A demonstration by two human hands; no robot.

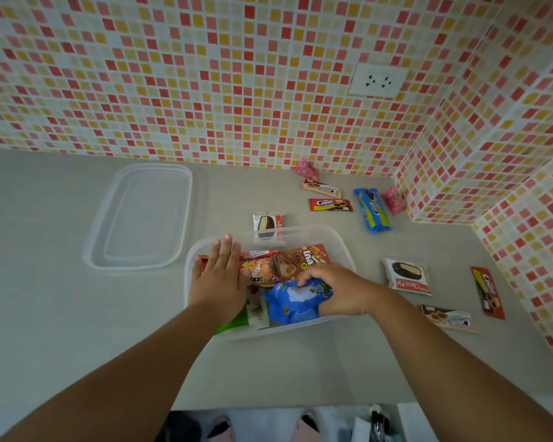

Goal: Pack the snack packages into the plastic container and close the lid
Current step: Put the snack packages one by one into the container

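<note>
nine loose snack packs, one lid

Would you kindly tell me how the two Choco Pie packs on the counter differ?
The far Choco Pie lies just behind the container, partly seen through its clear wall; the near Choco Pie lies clear to the container's right. The far one stands lengthwise away from the camera; the near one lies crosswise. Both are white, unpacked.

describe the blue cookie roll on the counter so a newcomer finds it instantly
Start at the wall socket and drop down to the counter near the tiled corner. The blue cookie roll lies there, beside a pink wrapper; it is the only blue pack outside the container.
</note>
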